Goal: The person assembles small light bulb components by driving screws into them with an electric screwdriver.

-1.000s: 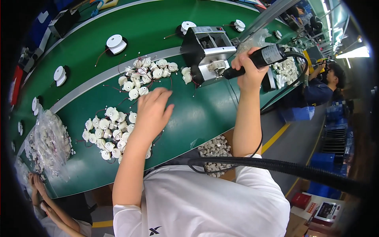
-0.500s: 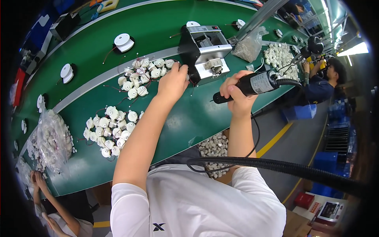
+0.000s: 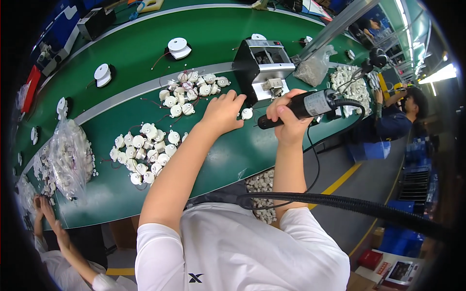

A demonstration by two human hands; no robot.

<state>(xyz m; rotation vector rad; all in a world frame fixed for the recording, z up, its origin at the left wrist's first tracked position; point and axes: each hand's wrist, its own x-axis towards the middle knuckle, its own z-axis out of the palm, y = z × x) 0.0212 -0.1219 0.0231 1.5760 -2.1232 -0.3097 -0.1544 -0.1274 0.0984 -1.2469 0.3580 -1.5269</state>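
- A small white round part (image 3: 247,113) is near the middle of the view, on or just above the green surface (image 3: 228,155).
- The left hand (image 3: 221,114) curves its thumb and index finger at the part's 9 o'clock side; whether they pinch it cannot be told.
- The right hand (image 3: 291,121) wraps firmly around a black powered screwdriver (image 3: 310,103), whose nose is close by the part at 4 o'clock and points towards 8 o'clock.
- Working well here probably means bracing the part flat, fingertips clear of the bit, and tilting the driver upright to meet it squarely.
- A black and silver machine (image 3: 264,68) stands at 1 o'clock from the part; similar parts lie heaped at 10 and 8 o'clock.
- The bit is too thin to make out well. The part's underside is hidden, the left forearm covers some of the lower heap, and the right hand overlaps the machine's lower corner.
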